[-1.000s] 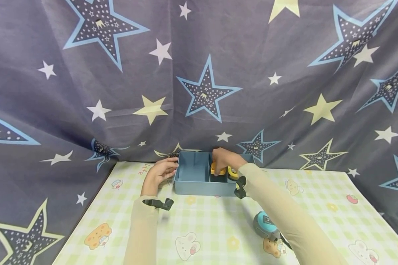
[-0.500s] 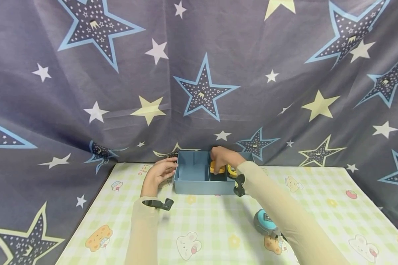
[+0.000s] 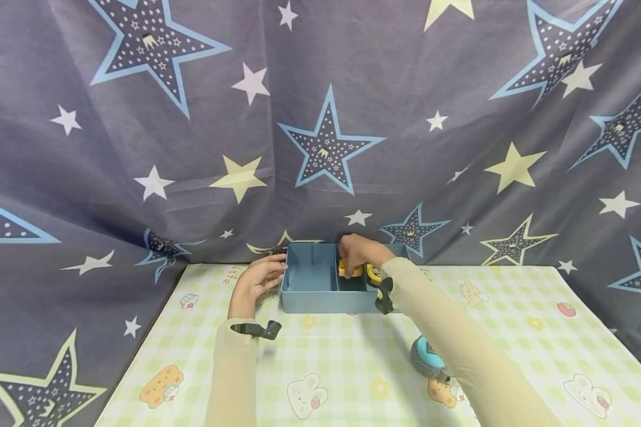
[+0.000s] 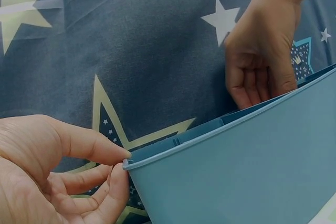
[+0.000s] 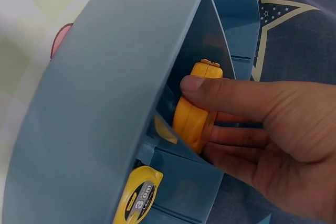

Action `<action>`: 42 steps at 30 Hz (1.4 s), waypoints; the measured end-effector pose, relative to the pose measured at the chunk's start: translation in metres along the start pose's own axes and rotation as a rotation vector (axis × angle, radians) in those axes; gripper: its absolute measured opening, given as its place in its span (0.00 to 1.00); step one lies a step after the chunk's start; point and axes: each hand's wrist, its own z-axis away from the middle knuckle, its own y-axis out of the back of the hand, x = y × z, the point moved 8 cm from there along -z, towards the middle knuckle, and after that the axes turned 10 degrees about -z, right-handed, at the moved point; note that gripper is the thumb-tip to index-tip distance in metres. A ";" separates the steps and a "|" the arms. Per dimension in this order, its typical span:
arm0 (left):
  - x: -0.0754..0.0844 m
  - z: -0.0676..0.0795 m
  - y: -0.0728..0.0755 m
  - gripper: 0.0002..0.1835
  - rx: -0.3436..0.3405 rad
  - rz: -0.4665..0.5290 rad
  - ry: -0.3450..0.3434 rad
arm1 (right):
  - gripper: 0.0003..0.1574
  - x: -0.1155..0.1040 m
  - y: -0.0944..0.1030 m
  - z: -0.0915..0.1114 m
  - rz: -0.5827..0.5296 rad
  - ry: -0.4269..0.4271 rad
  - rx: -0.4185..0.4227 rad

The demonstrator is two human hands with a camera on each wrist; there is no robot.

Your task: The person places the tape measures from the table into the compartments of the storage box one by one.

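My left hand [image 3: 256, 279] is at the left end of a blue divided box [image 3: 326, 302]. In the left wrist view, its fingertips [image 4: 119, 156] pinch the rim at the corner. My right hand [image 3: 359, 252] reaches down into the middle compartment and grips an orange-yellow tape measure [image 5: 194, 114] between thumb and fingers, the case standing on edge beside the divider. A yellow and black tape measure [image 5: 140, 195] lies in the right compartment, partly hidden by the right hand and sleeve in the head view. The wide left compartment [image 3: 312, 270] holds nothing visible.
On the checked tablecloth [image 3: 326, 344], a teal and grey tape measure [image 3: 427, 356] lies in front of the box, partly covered by the right sleeve [image 3: 459, 344]. A star-patterned curtain [image 3: 320, 213] hangs right behind the box.
The head view has shifted slightly. The right sleeve now covers more of the teal tape measure. Both hands keep their places at the box, the right one still holding the orange-yellow tape measure.
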 end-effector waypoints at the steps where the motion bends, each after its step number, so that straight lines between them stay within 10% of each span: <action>1: 0.000 0.000 0.000 0.31 0.000 0.001 -0.001 | 0.20 0.000 0.000 -0.001 0.001 -0.003 -0.001; 42: 0.000 0.005 0.001 0.29 0.016 0.015 0.009 | 0.23 0.005 -0.023 -0.026 0.143 -0.043 -0.134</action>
